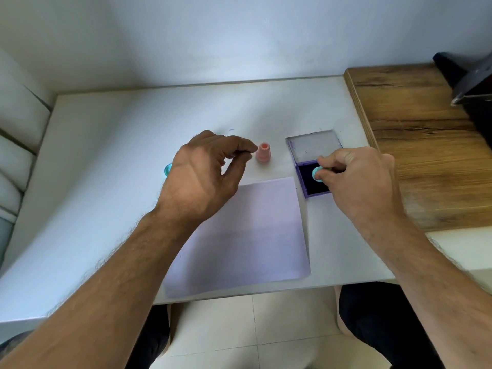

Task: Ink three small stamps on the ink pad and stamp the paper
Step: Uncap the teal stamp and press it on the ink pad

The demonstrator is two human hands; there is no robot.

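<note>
Our right hand (354, 174) pinches a teal stamp (317, 173) on the ink pad (315, 182); our left hand (205, 177) hovers loosely curled, holding nothing. The paper (239, 235) looks unmarked, so we judge all stamping remains.

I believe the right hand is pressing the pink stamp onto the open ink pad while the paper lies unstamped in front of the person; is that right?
Not quite: in the head view, the stamp held by the right hand over the open ink pad is the teal stamp. The pink stamp stands alone on the table, beside the left hand. The paper shows no visible marks.
</note>
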